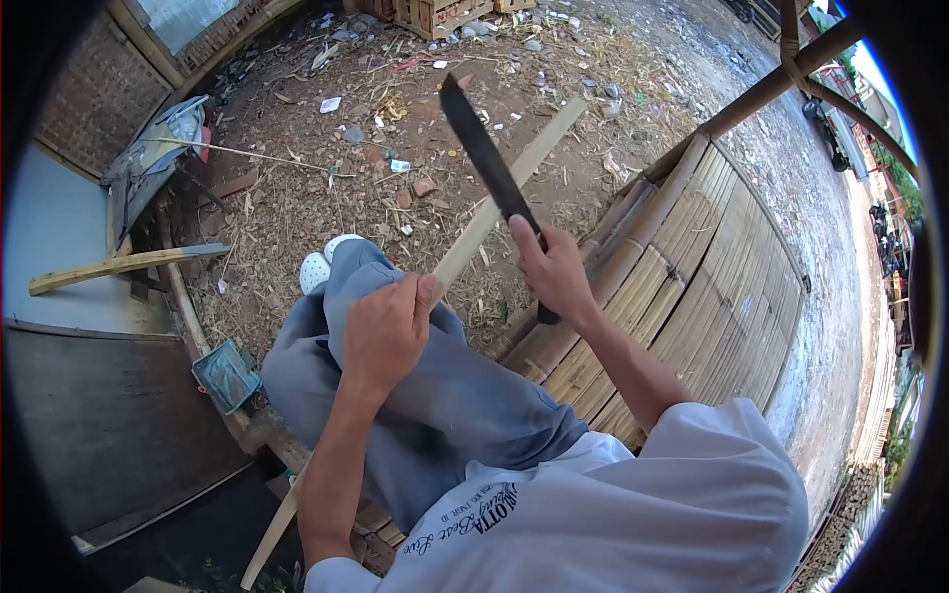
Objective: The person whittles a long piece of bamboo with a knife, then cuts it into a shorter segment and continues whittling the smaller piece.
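Note:
My left hand (384, 331) is closed round a long, pale bamboo strip (473, 237) above my knees. The strip slants up and away to the right, and its other end shows below my left forearm. In my right hand (552, 265) is the handle of a machete with a long dark blade (481, 148), its tip pointing up and to the left. The blade crosses the strip in view, just above my right hand; whether they touch I cannot tell.
A bamboo-slat platform (707, 287) lies on my right. On the left are a blue plastic basket (226, 377), a curved wooden piece (119, 267) and dark panels. Wooden crates (435, 15) stand beyond the littered ground (297, 148).

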The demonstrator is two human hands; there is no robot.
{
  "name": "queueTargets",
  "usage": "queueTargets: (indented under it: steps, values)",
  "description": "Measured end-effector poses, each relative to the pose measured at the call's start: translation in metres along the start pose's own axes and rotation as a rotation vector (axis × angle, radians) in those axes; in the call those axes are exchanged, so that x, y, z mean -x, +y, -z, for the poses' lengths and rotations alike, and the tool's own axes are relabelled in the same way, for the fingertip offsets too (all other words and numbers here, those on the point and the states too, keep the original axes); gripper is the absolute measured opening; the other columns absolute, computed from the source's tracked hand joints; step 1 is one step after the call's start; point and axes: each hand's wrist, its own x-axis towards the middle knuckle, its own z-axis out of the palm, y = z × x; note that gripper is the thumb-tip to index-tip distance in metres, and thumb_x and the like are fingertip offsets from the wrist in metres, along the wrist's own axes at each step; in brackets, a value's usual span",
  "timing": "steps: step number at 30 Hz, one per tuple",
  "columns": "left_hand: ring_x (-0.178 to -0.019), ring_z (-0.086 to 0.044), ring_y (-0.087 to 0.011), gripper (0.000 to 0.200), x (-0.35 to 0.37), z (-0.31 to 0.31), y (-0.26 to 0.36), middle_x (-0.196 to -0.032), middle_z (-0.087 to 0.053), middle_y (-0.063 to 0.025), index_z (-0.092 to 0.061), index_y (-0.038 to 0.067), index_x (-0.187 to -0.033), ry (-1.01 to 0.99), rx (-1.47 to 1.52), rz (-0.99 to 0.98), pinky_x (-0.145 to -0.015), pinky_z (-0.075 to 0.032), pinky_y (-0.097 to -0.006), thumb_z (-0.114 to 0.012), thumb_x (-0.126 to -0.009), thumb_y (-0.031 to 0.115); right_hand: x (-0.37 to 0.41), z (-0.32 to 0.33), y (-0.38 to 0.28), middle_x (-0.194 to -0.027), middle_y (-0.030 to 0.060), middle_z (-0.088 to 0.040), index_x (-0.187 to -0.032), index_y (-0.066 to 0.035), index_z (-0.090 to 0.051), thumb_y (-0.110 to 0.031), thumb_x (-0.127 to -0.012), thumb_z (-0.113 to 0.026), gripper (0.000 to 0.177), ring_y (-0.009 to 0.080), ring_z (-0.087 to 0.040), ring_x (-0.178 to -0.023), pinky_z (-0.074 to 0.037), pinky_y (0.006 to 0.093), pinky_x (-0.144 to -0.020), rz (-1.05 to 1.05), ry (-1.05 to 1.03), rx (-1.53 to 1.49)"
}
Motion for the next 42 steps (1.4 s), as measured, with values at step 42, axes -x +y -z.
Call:
queueTargets:
  steps: [42]
  values:
    - [-0.053, -0.058, -0.0355, 0.031, 0.003, 0.002, -0.003, -0.059, -0.057, -0.0136, -0.052, 0.004, -0.077, -0.045, -0.037, -0.04, -0.049, -0.043, -0.0466, -0.045, -0.101, 0.023, -0.017, 0.045, 0.025, -0.052, -0.0045, -0.04, -0.071, -0.006, -0.046, -0.042, -0.102, -0.044, 0.048, 0.0033, -0.038, -0.04, -0.032, 0.0218, -0.037, 0.193, 0.012, 0.084]
